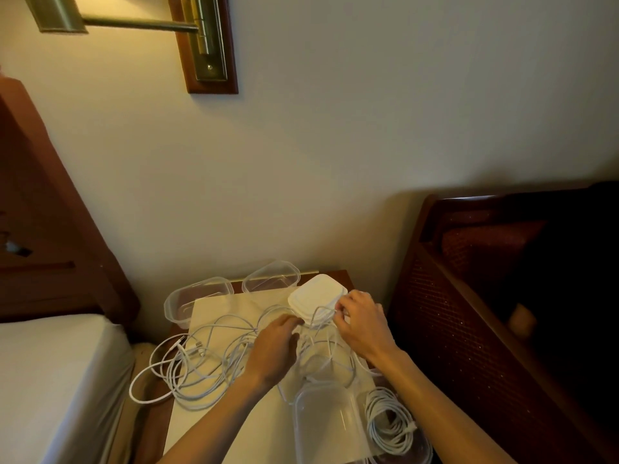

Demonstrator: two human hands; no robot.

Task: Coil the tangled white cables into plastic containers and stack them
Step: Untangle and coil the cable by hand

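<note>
White cables sprawl lower left of centre; both hands, left hand and right hand, have fingers pinching strands beside stacked lids

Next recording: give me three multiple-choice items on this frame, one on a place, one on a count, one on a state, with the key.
1. Where does the stack of white lids lie?
A. at the far side of the table, by the right hand
B. on the bed
C. inside the near container

2. How many empty clear containers stand at the far edge of the table?
A. none
B. two
C. five

3. What state is the cable in the near right container?
A. coiled inside it
B. stretched straight across the table
C. hanging from the lamp

Key: 1 A, the lids sit beside the right hand. 2 B, one container and a second show there. 3 A, its loops lie gathered inside, unlike the tangled cables by the left hand.
</note>
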